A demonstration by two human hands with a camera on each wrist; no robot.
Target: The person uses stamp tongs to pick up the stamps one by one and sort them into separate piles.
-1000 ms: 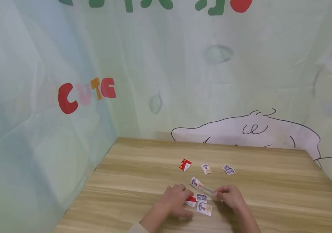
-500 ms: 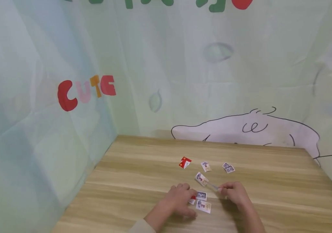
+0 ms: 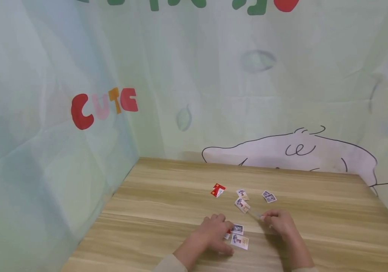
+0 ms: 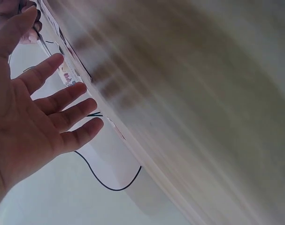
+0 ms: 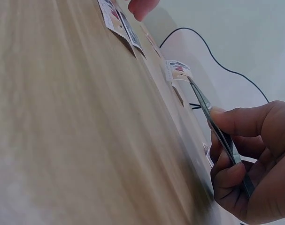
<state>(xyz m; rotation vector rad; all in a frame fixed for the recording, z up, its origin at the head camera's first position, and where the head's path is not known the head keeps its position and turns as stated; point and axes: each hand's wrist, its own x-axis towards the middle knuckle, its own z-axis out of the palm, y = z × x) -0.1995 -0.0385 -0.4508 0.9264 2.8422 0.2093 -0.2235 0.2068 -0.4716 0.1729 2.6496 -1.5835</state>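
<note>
My right hand grips metal tweezers between thumb and curled fingers. Their tips pinch the edge of a beige perforated stamp, raised off the table in the right wrist view. In the head view that stamp lies just in front of another beige stamp. My left hand is spread with relaxed fingers over a red stamp, partly covering it. Beside those fingers lie a grey stamp and a beige stamp. Whether the left fingertips touch the stamps, I cannot tell.
Two overlapping red stamps lie farther back on the wooden table, left of the beige ones. To the right are two overlapping grey stamps. A printed cloth backdrop rises behind the table.
The right hand has carried the stamp in the tweezers away from me and rightward, up to the far beige stamp. The left hand has shifted slightly right, covering more of the red stamp.
</note>
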